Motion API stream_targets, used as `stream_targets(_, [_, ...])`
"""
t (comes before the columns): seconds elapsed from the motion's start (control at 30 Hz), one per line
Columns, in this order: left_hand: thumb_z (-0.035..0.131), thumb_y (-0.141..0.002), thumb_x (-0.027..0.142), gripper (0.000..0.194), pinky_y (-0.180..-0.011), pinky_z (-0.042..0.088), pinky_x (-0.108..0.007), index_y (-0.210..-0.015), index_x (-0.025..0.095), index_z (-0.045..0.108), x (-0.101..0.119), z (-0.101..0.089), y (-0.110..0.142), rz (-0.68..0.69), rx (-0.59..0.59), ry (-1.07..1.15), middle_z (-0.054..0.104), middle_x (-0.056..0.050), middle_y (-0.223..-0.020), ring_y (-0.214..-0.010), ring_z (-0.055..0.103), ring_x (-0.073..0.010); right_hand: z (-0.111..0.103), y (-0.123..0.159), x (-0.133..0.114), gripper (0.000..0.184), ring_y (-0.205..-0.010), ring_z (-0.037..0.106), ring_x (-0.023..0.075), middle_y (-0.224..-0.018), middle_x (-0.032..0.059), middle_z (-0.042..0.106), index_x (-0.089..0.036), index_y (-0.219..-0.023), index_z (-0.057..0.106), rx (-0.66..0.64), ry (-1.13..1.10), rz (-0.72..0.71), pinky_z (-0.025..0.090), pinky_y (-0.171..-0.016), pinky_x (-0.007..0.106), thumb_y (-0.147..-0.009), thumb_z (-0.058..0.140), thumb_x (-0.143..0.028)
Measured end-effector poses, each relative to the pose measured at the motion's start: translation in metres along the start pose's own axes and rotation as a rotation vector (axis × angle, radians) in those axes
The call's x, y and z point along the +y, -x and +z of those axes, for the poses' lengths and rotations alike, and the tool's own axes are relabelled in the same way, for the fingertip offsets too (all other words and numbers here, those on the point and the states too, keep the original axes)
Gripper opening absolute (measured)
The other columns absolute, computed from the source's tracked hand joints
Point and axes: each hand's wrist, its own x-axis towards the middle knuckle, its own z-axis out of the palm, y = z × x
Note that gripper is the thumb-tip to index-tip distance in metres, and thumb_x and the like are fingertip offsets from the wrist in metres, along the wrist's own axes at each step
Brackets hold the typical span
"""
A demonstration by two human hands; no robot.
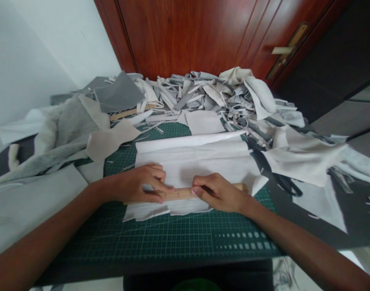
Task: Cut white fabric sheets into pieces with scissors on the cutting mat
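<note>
A piece of white fabric with faint lines (185, 167) lies on a green cutting mat (172, 238). Across its near part rests a wooden ruler (180, 194). My left hand (146, 182) presses down on the ruler's left part, thumb and fingers apart and stretched out. To the right, my right hand (223, 192) is closed in a pinch at the ruler's far edge. Whatever its fingertips hold, if anything, is hidden. The fabric's far edge looks folded or rolled, and its right corner curls up.
A heap of grey and white fabric scraps (203, 95) covers the back of the table. Larger cloth pieces lie at left (72, 121) and right (306, 151). Black-handled scissors (289, 186) lie right of the mat. Behind stands a wooden door (185, 36).
</note>
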Motion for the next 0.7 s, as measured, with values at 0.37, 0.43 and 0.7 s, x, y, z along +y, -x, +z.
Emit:
stream_targets(0.37, [0.070, -0.097, 0.044, 0.025, -0.091, 0.041, -0.030, -0.118, 0.034, 0.078, -0.009, -0.007, 0.013, -0.069, -0.049, 0.095, 0.071, -0.003, -0.092, -0.092, 0.060, -0.0195, 0.004, 0.003, 0.005, 0.024, -0.056, 0.046, 0.0069, -0.066, -0.0055, 0.055, -0.019, -0.089, 0.063, 0.012, -0.025, 0.050, 0.035, -0.056, 0.024, -0.101, 0.057, -0.039])
stream_targets(0.43, [0.069, -0.097, 0.042, 0.027, -0.091, 0.043, -0.028, -0.121, 0.032, 0.076, -0.008, -0.013, 0.020, -0.127, -0.071, 0.120, 0.071, -0.003, -0.097, -0.096, 0.060, -0.0200, 0.002, 0.003, 0.003, 0.026, -0.057, 0.048, 0.0078, -0.067, -0.0049, 0.055, -0.019, -0.089, 0.062, 0.003, 0.003, 0.074, 0.036, -0.058, 0.025, -0.103, 0.054, -0.039])
stream_targets(0.7, [0.068, -0.098, 0.035, 0.018, -0.087, 0.045, -0.025, -0.109, 0.024, 0.076, -0.002, -0.027, 0.027, -0.240, -0.149, 0.178, 0.066, -0.001, -0.092, -0.091, 0.061, -0.0182, 0.020, -0.029, -0.037, 0.031, -0.064, 0.054, 0.0128, -0.075, 0.0003, 0.064, -0.019, -0.098, 0.066, -0.094, 0.293, -0.008, 0.033, -0.061, 0.030, -0.106, 0.043, -0.038])
